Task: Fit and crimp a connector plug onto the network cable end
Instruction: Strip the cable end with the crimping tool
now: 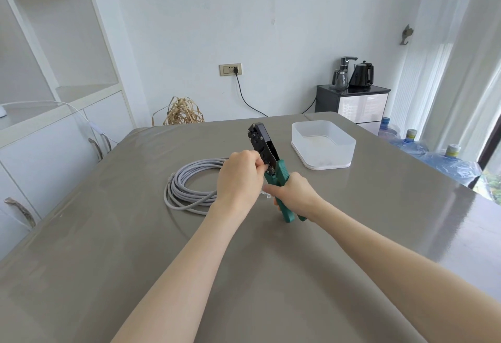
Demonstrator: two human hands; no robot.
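Network cable (187, 188), one grey length wound in a flat coil, lies on the table (244, 275) just to the outside of your left hand (240, 180). That hand's fingers are curled and pinched together against the crimping tool (267, 152), low on its black head where the green handles begin; what they pinch is too hidden to tell. Your right hand (294, 193) is wrapped round the two green handles, gripping them, with the tool standing nearly upright and its black head tilted away from you and to the left. One small clear plug (266, 194) shows on the table in the gap between your two hands. Beyond your right hand, further out and to its right, sits one white translucent tub (324, 143). Far past it, a dark cabinet (352, 101) carries one black kettle (362, 74).
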